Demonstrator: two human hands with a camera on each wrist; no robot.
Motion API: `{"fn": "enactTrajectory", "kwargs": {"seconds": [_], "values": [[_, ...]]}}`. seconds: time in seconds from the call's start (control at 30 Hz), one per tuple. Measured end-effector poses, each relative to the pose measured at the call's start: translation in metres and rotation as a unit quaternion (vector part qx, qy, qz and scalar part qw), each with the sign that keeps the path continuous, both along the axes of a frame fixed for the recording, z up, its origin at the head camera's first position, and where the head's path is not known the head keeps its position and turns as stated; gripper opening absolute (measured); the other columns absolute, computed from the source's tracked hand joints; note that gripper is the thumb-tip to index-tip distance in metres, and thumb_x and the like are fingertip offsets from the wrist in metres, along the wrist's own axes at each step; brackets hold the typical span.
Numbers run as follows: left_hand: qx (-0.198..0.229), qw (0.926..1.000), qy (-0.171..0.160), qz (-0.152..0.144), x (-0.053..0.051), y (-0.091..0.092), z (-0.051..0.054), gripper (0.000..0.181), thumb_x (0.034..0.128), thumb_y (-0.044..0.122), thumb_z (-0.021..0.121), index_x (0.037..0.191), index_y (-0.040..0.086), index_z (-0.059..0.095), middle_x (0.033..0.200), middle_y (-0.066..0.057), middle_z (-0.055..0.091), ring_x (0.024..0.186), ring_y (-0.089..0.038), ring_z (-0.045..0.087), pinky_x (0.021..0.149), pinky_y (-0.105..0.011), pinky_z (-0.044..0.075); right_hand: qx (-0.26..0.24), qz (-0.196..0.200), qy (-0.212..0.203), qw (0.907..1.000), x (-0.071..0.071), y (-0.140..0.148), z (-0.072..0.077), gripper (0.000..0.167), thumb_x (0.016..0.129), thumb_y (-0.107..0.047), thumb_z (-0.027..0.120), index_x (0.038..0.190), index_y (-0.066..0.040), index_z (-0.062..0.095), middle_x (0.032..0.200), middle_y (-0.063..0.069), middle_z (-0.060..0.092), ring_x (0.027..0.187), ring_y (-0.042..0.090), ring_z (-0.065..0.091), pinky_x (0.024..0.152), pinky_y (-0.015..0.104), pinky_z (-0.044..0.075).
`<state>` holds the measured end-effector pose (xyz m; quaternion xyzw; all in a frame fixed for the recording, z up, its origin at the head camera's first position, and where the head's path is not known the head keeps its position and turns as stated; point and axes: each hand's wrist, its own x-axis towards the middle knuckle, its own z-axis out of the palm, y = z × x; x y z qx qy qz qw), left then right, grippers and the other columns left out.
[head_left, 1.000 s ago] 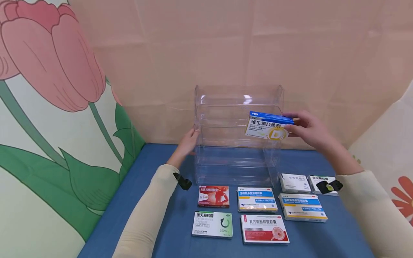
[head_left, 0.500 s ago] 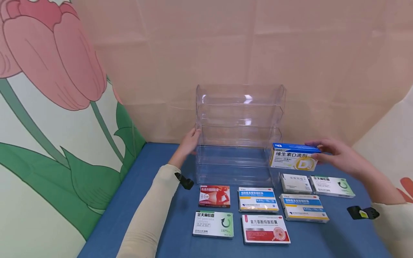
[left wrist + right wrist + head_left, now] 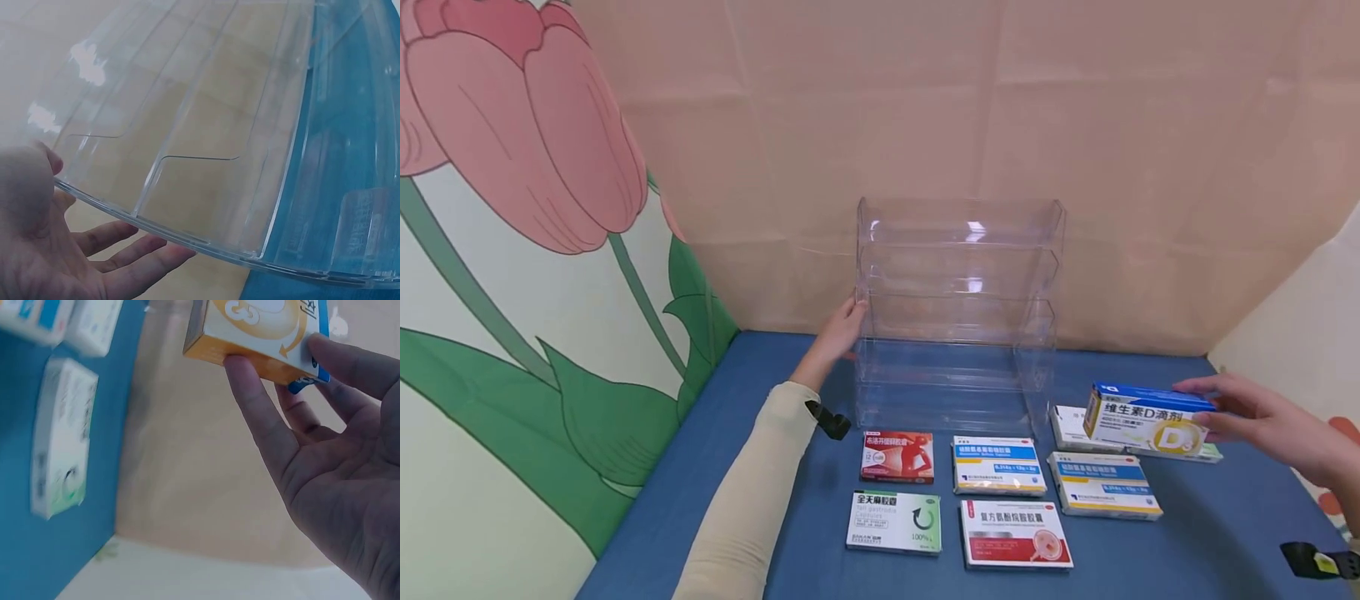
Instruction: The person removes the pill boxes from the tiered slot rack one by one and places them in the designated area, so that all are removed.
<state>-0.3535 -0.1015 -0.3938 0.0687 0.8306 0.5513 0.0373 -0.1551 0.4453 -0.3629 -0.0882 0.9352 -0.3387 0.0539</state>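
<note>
My right hand (image 3: 1262,414) pinches a blue-and-white vitamin D drops box (image 3: 1150,421) near its right end. In the head view this box is above the table's right side and partly covers a white medicine box (image 3: 1071,427) and a white-and-green one (image 3: 1206,453). The right wrist view shows the thumb and fingers (image 3: 259,412) on the box's edges. At the left side of a clear plastic tiered rack (image 3: 955,362), my left hand (image 3: 841,329) holds the side edge, thumb on one face and fingers on the other, as the left wrist view shows.
In front of the rack lie a red box (image 3: 897,457), a green-and-white box (image 3: 893,522), a red-and-white box (image 3: 1017,535) and two blue-white-yellow boxes, one in the middle (image 3: 997,465) and another to its right (image 3: 1105,486). A peach backdrop (image 3: 925,100) hangs behind the blue table (image 3: 808,533).
My right hand has carried the vitamin D box from before the rack's upper right, down and rightward over the two boxes at the right. My left hand has stayed on the rack.
</note>
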Motion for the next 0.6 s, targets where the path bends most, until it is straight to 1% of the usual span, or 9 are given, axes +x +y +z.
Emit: {"fn": "enactTrajectory", "kwargs": {"seconds": [0.07,0.1,0.17,0.3,0.33,0.4,0.43,0.5,0.6], "values": [[0.000,1.0000,0.001,0.001,0.000,0.001,0.001,0.058,0.1063,0.051,0.034,0.158,0.023,0.036,0.157,-0.016,0.040,0.138,-0.044,0.043,0.075,-0.059,0.059,-0.001,-0.010,-0.016,0.9998,0.005,0.010,-0.005,0.046,0.102,-0.011,0.060,0.141,0.007,0.045,0.121,0.008,0.055,0.089,0.007,0.062,0.072,0.025,0.060],[-0.002,1.0000,0.002,0.001,0.000,0.002,0.002,0.059,0.1062,0.051,0.034,0.158,0.024,0.035,0.157,-0.015,0.041,0.137,-0.043,0.044,0.076,-0.059,0.059,0.000,-0.014,-0.023,0.9996,0.007,0.015,-0.007,0.045,0.102,-0.011,0.060,0.141,0.007,0.046,0.119,0.008,0.056,0.089,0.007,0.062,0.071,0.026,0.060],[-0.002,1.0000,0.002,0.000,0.000,0.003,0.002,0.059,0.1060,0.053,0.034,0.159,0.025,0.034,0.156,-0.015,0.042,0.135,-0.043,0.046,0.077,-0.060,0.059,-0.008,-0.021,-0.044,0.9988,0.011,0.028,-0.013,0.044,0.101,-0.009,0.060,0.140,0.006,0.047,0.116,0.001,0.058,0.088,0.008,0.063,0.070,0.027,0.060],[-0.004,1.0000,-0.001,-0.001,0.001,0.004,0.003,0.060,0.1062,0.053,0.033,0.161,0.028,0.029,0.157,-0.015,0.040,0.131,-0.043,0.049,0.079,-0.061,0.058,-0.028,-0.028,-0.074,0.9965,0.018,0.055,-0.027,0.035,0.102,-0.009,0.059,0.136,-0.010,0.056,0.109,-0.013,0.056,0.086,0.007,0.062,0.070,0.028,0.061],[-0.004,1.0000,-0.001,0.000,0.002,0.004,0.003,0.060,0.1062,0.053,0.033,0.161,0.028,0.029,0.157,-0.015,0.040,0.130,-0.043,0.050,0.080,-0.061,0.058,-0.033,-0.027,-0.086,0.9954,0.019,0.061,-0.030,0.034,0.102,-0.010,0.059,0.136,-0.015,0.057,0.111,-0.010,0.056,0.087,0.008,0.062,0.071,0.029,0.061],[-0.005,1.0000,-0.003,0.000,0.002,0.003,0.003,0.061,0.1063,0.053,0.032,0.161,0.029,0.027,0.158,-0.015,0.039,0.130,-0.044,0.050,0.080,-0.062,0.058,-0.045,-0.039,-0.111,0.9920,0.020,0.071,-0.036,0.033,0.102,-0.013,0.060,0.130,-0.030,0.060,0.113,-0.006,0.056,0.089,0.010,0.062,0.073,0.030,0.061],[-0.004,1.0000,-0.003,0.000,0.003,0.003,0.003,0.061,0.1063,0.053,0.032,0.161,0.028,0.027,0.158,-0.015,0.039,0.130,-0.044,0.050,0.080,-0.062,0.058,-0.053,-0.046,-0.123,0.9899,0.021,0.076,-0.038,0.033,0.102,-0.015,0.061,0.129,-0.033,0.060,0.116,0.000,0.056,0.091,0.012,0.063,0.075,0.031,0.061],[-0.006,1.0000,-0.002,0.000,0.003,0.003,0.003,0.060,0.1064,0.053,0.032,0.161,0.028,0.028,0.159,-0.015,0.038,0.130,-0.045,0.049,0.080,-0.062,0.058,-0.069,-0.064,-0.150,0.9842,0.022,0.084,-0.043,0.034,0.101,-0.018,0.063,0.123,-0.044,0.058,0.120,0.011,0.056,0.095,0.017,0.063,0.078,0.034,0.062],[-0.007,1.0000,-0.004,-0.002,0.003,0.003,0.003,0.061,0.1066,0.053,0.031,0.162,0.028,0.027,0.159,-0.015,0.038,0.132,-0.045,0.048,0.081,-0.062,0.058,-0.087,-0.085,-0.174,0.9772,0.023,0.092,-0.049,0.035,0.099,-0.020,0.065,0.121,-0.046,0.056,0.127,0.025,0.048,0.100,0.023,0.062,0.081,0.037,0.061]]}}
